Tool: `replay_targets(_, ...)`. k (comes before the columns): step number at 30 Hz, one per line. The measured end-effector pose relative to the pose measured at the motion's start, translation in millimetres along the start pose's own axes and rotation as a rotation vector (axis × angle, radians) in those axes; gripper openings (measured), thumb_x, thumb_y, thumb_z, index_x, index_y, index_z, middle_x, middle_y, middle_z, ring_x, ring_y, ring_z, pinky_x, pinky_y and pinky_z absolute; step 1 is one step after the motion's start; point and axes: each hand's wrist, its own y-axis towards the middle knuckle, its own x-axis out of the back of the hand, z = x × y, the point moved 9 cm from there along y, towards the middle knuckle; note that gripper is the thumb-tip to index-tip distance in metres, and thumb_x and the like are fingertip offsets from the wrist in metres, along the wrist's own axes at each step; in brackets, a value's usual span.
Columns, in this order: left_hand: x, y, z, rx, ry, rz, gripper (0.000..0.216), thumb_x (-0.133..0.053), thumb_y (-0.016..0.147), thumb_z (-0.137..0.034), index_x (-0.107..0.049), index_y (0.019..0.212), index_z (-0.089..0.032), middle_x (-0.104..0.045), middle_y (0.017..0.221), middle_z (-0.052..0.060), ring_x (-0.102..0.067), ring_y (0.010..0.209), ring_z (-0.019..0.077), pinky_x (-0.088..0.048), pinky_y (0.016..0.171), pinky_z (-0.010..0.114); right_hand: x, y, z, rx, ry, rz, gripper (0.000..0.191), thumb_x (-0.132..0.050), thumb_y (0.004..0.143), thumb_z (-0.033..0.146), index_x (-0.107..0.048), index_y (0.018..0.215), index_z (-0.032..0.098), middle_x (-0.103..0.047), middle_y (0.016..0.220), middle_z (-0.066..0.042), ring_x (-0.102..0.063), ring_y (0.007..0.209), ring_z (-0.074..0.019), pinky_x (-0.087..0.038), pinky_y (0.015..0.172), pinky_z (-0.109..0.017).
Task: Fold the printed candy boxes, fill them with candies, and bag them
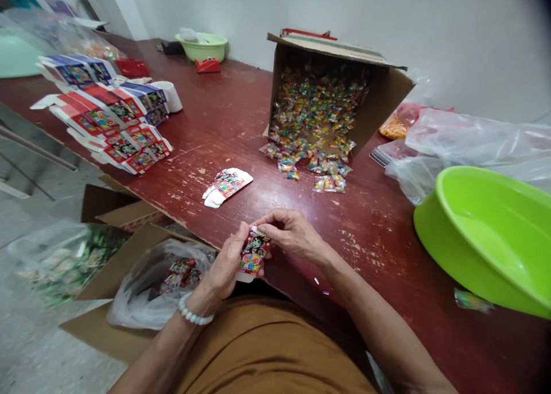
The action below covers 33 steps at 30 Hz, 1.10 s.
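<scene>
- Small printed carton (253, 255): at the lower centre of the frame, held between the 2 hands just above the near edge of the red table (206, 127).
- Left hand (227, 263): curled partly closed around the carton, thumb along its left side, fingertips showing at the right.
- Right hand (295, 232): thumb and forefinger brought together at the carton's upper end, beside a white flap (254, 229); the remaining fingers are bent.
- Step in hand: apparently the working of this upper flap. A light, steady left grip should keep the thin card square, since squeezing may buckle the walls; the flap is best pressed along its crease, with its edge kept from catching.
- Lower end: a white flap also projects here and is best kept clear of the palm, where it could bend.
- Labelling: the carton's front bears a dark cartoon figure above large multicoloured lettering, too small and blurred to read; no brand can be made out.
- Flat cartons (230, 184), centre of the frame, and stacked cartons (114, 109), upper left, in red and blue: similar bright printing, likewise illegible.
- Wrapped sweets (318, 104), upper centre, spilling from a cardboard box (385, 104): no readable wording.
</scene>
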Motion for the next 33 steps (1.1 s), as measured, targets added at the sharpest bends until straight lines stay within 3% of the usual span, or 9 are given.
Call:
replay_targets(7,4.0,-0.5,-3.5,-0.025,0.008,0.009,0.058,-0.06,0.082,-0.07,-0.067,0.086,-0.012,-0.07,0.066,0.007,-0.06,0.042,0.0148,-0.048,0.041,0.024,-0.7,3.0,-6.0,0.004,-0.001,-0.04,0.018,-0.062,0.088,0.033,-0.072,0.089,0.018,-0.07,0.069,0.001,-0.063,0.048,-0.0105,-0.047,0.047,-0.02)
replay_targets(12,4.5,-1.0,-0.2,-0.02,-0.012,0.024,0.063,-0.061,0.082,-0.069,-0.069,0.105,-0.01,-0.071,0.067,0.007,-0.061,0.043,0.0152,-0.049,0.041,0.024,-2.4,1.5,-2.4,-0.011,-0.01,-0.02,0.019,-0.063,0.088,0.033,-0.073,0.088,0.017,-0.071,0.071,0.0,-0.063,0.053,-0.0119,-0.049,0.052,-0.023)
replay_targets(17,4.5,1.4,-2.6,-0.073,-0.031,0.008,0.061,-0.059,0.089,-0.062,-0.063,0.13,-0.016,-0.071,0.07,0.005,-0.06,0.045,0.0138,-0.048,0.041,0.022,-4.9,-4.6,4.6,0.102,-0.029,-0.089,0.018,-0.062,0.09,0.033,-0.075,0.088,0.021,-0.074,0.094,-0.005,-0.065,0.07,-0.0146,-0.052,0.06,-0.025)
replay_targets(19,4.7,3.0,-3.2,-0.076,-0.036,-0.004,0.063,-0.06,0.087,-0.062,-0.062,0.132,-0.018,-0.071,0.07,0.004,-0.06,0.045,0.0142,-0.049,0.041,0.023,-3.3,-5.6,2.2,0.122,-0.025,-0.133,0.018,-0.064,0.089,0.036,-0.075,0.086,0.022,-0.074,0.099,-0.005,-0.066,0.078,-0.0159,-0.053,0.065,-0.026)
replay_targets(21,4.8,4.5,-1.8,-0.053,-0.032,-0.007,0.065,-0.061,0.085,-0.064,-0.064,0.13,-0.017,-0.071,0.069,0.006,-0.061,0.044,0.015,-0.05,0.04,0.024,-1.0,-4.1,-6.7,0.063,0.035,-0.159,0.021,-0.068,0.086,0.04,-0.074,0.086,0.021,-0.074,0.091,-0.004,-0.065,0.07,-0.0146,-0.053,0.061,-0.025)
replay_targets(25,4.7,6.3,-1.0,-0.03,-0.012,0.016,0.069,-0.059,0.085,-0.067,-0.065,0.129,-0.014,-0.073,0.071,0.008,-0.061,0.043,0.0149,-0.049,0.04,0.024,-3.9,-0.1,-23.1,-0.125,0.238,-0.121,0.033,-0.075,0.078,0.049,-0.072,0.086,0.017,-0.068,0.067,0.0,-0.056,0.049,-0.0109,-0.048,0.049,-0.023)
replay_targets(30,8.2,7.7,-8.3,-0.091,-0.029,-0.002,0.066,-0.063,0.086,-0.061,-0.063,0.133,-0.016,-0.074,0.077,0.008,-0.062,0.052,0.0152,-0.049,0.043,0.022,-6.4,2.6,-5.3,-0.019,0.255,-0.062,0.032,-0.076,0.077,0.049,-0.068,0.074,0.018,-0.071,0.083,-0.002,-0.057,0.057,-0.0106,-0.049,0.054,-0.024)
replay_targets(33,9.0,8.5,-12.8,-0.125,-0.025,-0.013,0.063,-0.063,0.087,-0.059,-0.065,0.133,-0.017,-0.076,0.087,0.009,-0.064,0.06,0.0163,-0.05,0.044,0.022,-7.6,1.1,-3.2,0.007,0.196,-0.023,0.029,-0.07,0.084,0.048,-0.069,0.079,0.019,-0.069,0.084,-0.002,-0.057,0.062,-0.0118,-0.05,0.06,-0.026)
